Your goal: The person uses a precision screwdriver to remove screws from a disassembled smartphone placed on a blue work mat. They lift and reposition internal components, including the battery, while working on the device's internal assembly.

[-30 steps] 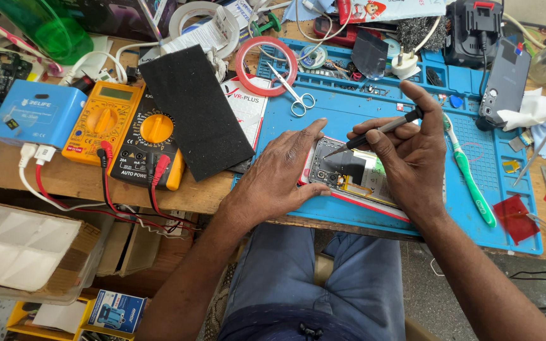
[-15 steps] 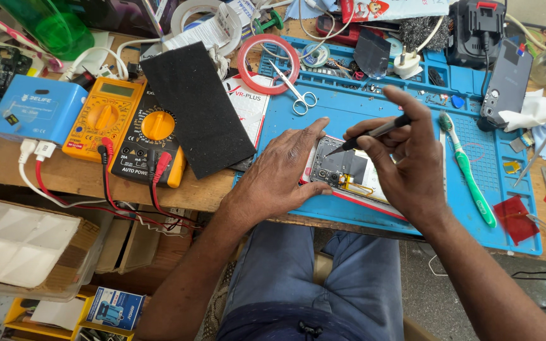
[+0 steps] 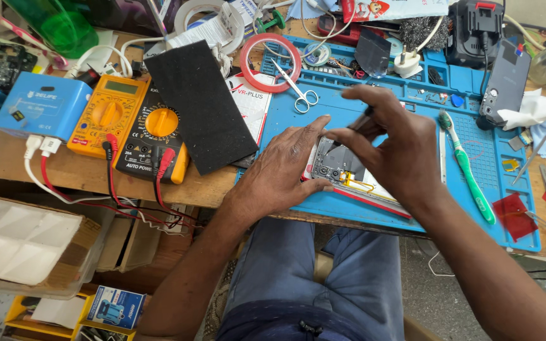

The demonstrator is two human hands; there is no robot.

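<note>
Work mat: blue silicone repair mat [image 3: 412,189] on a wooden bench [image 3: 96,170], cluttered on all sides.
Black foam sheet: dark rectangular pad [image 3: 200,107] at 10 o'clock from the hands, overlapping the mat's left edge.
Meters: 2 multimeters, 1 yellow [image 3: 110,113] and 1 black-and-orange [image 3: 157,136], at 9 o'clock, red leads trailing off the bench front.
Left hand: left hand [image 3: 282,170] laid flat with fingers spread, pressing the opened phone down from its 9 o'clock side.
Right hand: right hand [image 3: 390,148] pinching a thin dark tool between thumb and fingers, arched over the phone from 3 o'clock.
Phone: opened smartphone [image 3: 342,170], back cover off, board and camera module exposed, lying near the mat's front edge between both hands.
Toothbrush: green toothbrush [image 3: 466,167] at 3 o'clock, just beside the right hand.
Tape roll: red tape ring [image 3: 272,63] at 12 o'clock.
Scissors: small scissors [image 3: 295,88] at 12 o'clock, partly inside the ring.
Tool: dark pointed tool [image 3: 352,126], tip aimed at the phone's upper interior.
Risk 1: judged likely to gouge the board or a flex cable if the tip slips.
Risk 2: phone sits close to the mat's front edge; a hard push could slide it off.
</note>
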